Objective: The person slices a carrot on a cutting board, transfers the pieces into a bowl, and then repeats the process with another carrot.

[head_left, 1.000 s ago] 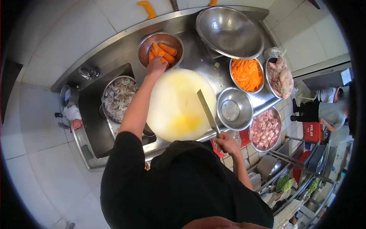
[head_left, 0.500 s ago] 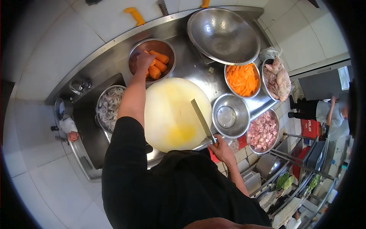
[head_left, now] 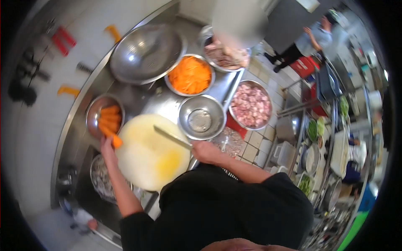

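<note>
My left hand (head_left: 108, 149) is closed on an orange carrot (head_left: 115, 141) at the left edge of the round cutting board (head_left: 138, 167). Behind it, a steel bowl (head_left: 93, 121) holds several more peeled carrots (head_left: 109, 118). In my right hand (head_left: 205, 151) is the handle of a kitchen knife (head_left: 169, 136), its blade reaching over the board's right side. A yellow stain marks the pale board. Near the knife stands a steel bowl (head_left: 209, 131) with what looks like a little clear liquid in it.
Behind are cut carrot strips (head_left: 190, 75) in a bowl, a large colander (head_left: 146, 54) and a bowl of raw meat (head_left: 226, 56). Diced meat (head_left: 251, 104) stands to the right. A pot of pale strips (head_left: 102, 178) sits in the sink. A co-worker (head_left: 312, 42) stands farther off.
My left hand has come out of the carrot bowl with a carrot and moved to the board. My right hand has brought the knife farther over the board. The view has turned right.
</note>
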Available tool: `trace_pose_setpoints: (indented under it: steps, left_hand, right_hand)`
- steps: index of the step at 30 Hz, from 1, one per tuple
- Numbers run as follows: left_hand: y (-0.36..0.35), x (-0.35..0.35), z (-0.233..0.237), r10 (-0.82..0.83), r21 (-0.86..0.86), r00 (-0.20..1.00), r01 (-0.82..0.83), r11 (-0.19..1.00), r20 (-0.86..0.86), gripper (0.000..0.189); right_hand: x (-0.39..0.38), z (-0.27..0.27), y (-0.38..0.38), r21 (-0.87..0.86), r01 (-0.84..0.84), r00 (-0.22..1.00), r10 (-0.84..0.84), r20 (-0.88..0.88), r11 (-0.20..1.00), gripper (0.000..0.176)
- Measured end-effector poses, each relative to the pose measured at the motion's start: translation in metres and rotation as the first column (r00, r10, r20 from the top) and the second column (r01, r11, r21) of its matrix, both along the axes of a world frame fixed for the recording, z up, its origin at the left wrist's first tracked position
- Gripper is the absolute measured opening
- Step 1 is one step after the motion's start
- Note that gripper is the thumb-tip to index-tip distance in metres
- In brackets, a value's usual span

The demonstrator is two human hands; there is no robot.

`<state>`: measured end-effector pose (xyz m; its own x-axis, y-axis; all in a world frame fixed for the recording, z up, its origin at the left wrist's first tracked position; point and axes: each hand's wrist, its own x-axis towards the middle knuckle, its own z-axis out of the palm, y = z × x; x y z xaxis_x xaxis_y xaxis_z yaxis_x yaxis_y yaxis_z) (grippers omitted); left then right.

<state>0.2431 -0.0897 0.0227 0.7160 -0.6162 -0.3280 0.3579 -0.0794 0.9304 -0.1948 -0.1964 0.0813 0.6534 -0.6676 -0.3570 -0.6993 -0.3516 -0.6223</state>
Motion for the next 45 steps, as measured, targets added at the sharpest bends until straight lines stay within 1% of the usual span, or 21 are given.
trace_pose_setpoints:
  steps: [1,2,3,5,6,8,11,14,17,18,19,20,21,22,23,24,25,29,32,38,45]
  left_hand:
    - [0.019,-0.009,-0.018,-0.13,0.025,0.989,0.129,0.991,0.063,0.051]
    - [0.024,-0.046,0.001,-0.137,0.076,0.986,0.13,0.989,0.093,0.055]
    - [0.028,-0.083,0.015,-0.053,0.206,0.995,0.036,0.978,0.079,0.066]
    - [0.045,-0.133,0.004,-0.132,0.234,0.99,0.118,0.965,0.047,0.079]
    - [0.051,-0.152,-0.006,-0.171,0.279,0.98,0.137,0.95,0.101,0.09]
    - [0.05,-0.187,0.01,-0.276,0.383,0.929,0.168,0.908,0.246,0.072]
    - [0.06,-0.2,0.008,-0.433,0.491,0.732,0.154,0.857,0.527,0.061]
    - [0.082,-0.21,0.0,-0.558,0.594,0.443,0.069,0.802,0.702,0.053]
    - [0.104,-0.157,-0.049,-0.66,0.559,0.196,0.392,0.731,0.726,0.057]
    - [0.114,-0.16,-0.048,-0.654,0.558,0.168,0.394,0.731,0.738,0.06]
    - [0.109,-0.165,-0.039,-0.652,0.564,0.154,0.382,0.732,0.742,0.063]
    - [0.108,-0.172,-0.03,-0.646,0.56,0.184,0.363,0.745,0.74,0.06]
    - [0.108,-0.178,-0.038,-0.562,0.484,0.216,0.324,0.813,0.799,0.054]
    - [0.108,-0.183,-0.046,-0.481,0.415,0.221,0.288,0.863,0.848,0.048]
    - [0.107,-0.194,-0.043,-0.438,0.389,0.242,0.224,0.893,0.866,0.047]
    - [0.106,-0.205,-0.042,-0.391,0.359,0.245,0.166,0.918,0.887,0.047]
    - [0.105,-0.217,-0.035,-0.401,0.377,0.289,0.135,0.916,0.869,0.048]
    - [0.101,-0.24,-0.026,-0.37,0.371,0.387,0.076,0.926,0.845,0.05]
    - [0.101,-0.245,-0.022,-0.351,0.364,0.353,0.03,0.931,0.867,0.053]
    - [0.112,-0.249,-0.023,-0.319,0.28,0.451,0.154,0.948,0.833,0.058]
    - [0.104,-0.272,-0.022,-0.261,0.256,0.399,0.069,0.964,0.879,0.059]
  right_hand:
    - [0.004,0.006,0.001,-0.023,0.007,1.0,-0.007,0.001,1.0,0.029]
    - [0.007,0.011,0.005,-0.042,0.01,1.0,-0.01,0.001,0.999,0.029]
    - [0.008,0.01,0.008,-0.065,0.008,1.0,-0.007,0.013,0.998,0.029]
    - [0.009,0.004,0.014,-0.105,-0.008,0.999,0.011,0.033,0.994,0.029]
    - [0.009,0.003,0.014,-0.114,-0.009,0.999,0.013,0.034,0.993,0.028]
    - [0.009,0.002,0.017,-0.117,-0.037,0.999,0.041,0.034,0.992,0.025]
    - [0.009,0.005,0.017,-0.167,-0.062,0.997,0.067,0.025,0.984,0.023]
    - [0.01,-0.001,0.019,-0.214,-0.066,0.997,0.072,0.023,0.975,0.026]
    - [0.01,-0.012,0.013,-0.17,-0.092,0.996,0.088,-0.029,0.981,0.028]
    - [0.011,-0.02,0.012,-0.16,-0.069,0.998,0.068,-0.014,0.985,0.028]
    - [0.008,-0.027,0.012,-0.247,-0.065,0.998,0.07,0.009,0.967,0.027]
    - [0.009,-0.023,0.009,-0.209,-0.082,0.995,0.067,-0.079,0.974,0.027]
    - [-0.003,-0.04,0.008,-0.296,-0.122,0.991,0.134,0.021,0.947,0.027]
    - [-0.004,-0.002,0.012,-0.235,-0.117,0.992,0.104,-0.066,0.965,0.029]
    - [-0.011,-0.003,0.012,-0.168,-0.151,0.987,0.138,-0.085,0.974,0.03]
    - [-0.016,0.003,0.02,-0.162,-0.055,0.998,0.05,-0.039,0.985,0.029]
    - [-0.018,0.011,0.024,-0.134,-0.05,0.994,0.036,-0.107,0.99,0.032]
    - [-0.037,0.021,0.04,-0.198,-0.151,0.987,0.138,-0.08,0.968,0.025]
    - [-0.04,0.025,0.045,-0.22,-0.204,0.977,0.185,-0.104,0.954,0.022]
    - [-0.04,0.025,0.041,-0.227,-0.299,0.953,0.279,-0.114,0.927,0.021]
    - [-0.041,0.025,0.043,-0.247,-0.317,0.948,0.296,-0.121,0.916,0.02]
